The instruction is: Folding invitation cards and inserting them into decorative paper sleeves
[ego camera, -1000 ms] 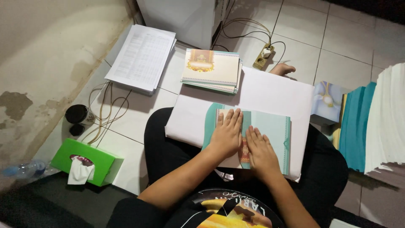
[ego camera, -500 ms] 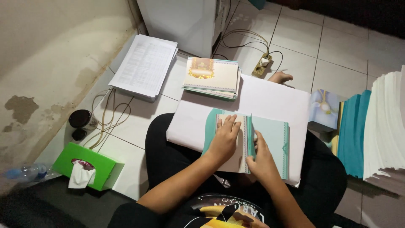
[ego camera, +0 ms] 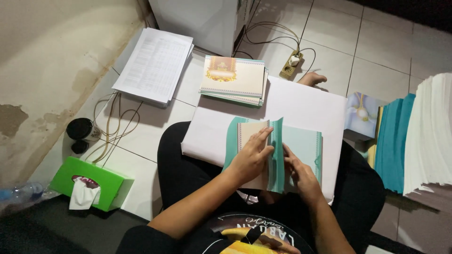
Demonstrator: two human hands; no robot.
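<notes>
We sit on the tiled floor (ego camera: 376, 42) with a large white board (ego camera: 306, 108) across our lap. On it lies the teal card (ego camera: 301, 146), and a second ago it lay nearly flat under both palms; now its middle flap stands upright as a ridge, so the fold is being raised. Our left hand (ego camera: 249, 157) pinches that flap from its left side, grip narrow on the teal card. Our right hand (ego camera: 301, 174) presses beside the ridge, fingers flat and holding nothing. A stack of printed cards (ego camera: 233, 77) lies beyond, well apart.
</notes>
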